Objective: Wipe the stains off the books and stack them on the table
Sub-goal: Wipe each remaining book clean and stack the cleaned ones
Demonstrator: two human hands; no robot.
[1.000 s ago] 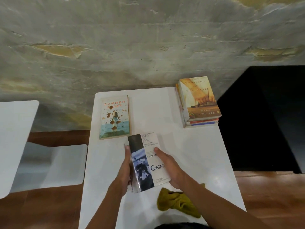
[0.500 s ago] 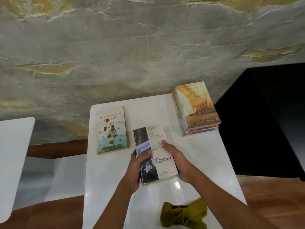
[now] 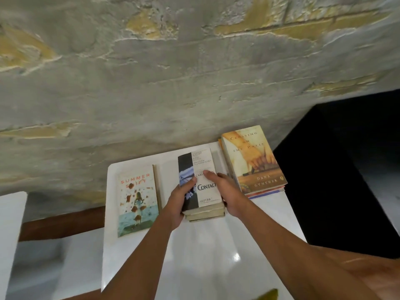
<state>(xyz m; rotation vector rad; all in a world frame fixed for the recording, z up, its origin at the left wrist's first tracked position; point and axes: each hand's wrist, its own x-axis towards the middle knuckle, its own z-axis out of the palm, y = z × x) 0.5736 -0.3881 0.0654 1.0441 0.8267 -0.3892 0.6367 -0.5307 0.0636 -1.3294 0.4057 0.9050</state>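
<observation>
Contact book (image 3: 205, 180) farther from yellow cloth (image 3: 267, 295)

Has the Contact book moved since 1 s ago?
Yes. The Contact book, held by both hands, went away from the person along the table, now level with the Summer book.

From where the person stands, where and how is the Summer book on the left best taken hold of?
Grip the Summer book by its right long edge, coming from the right with fingers slid under. It lies flat on the white table, its left edge close to the table's side; the right edge faces a bare strip.
</observation>
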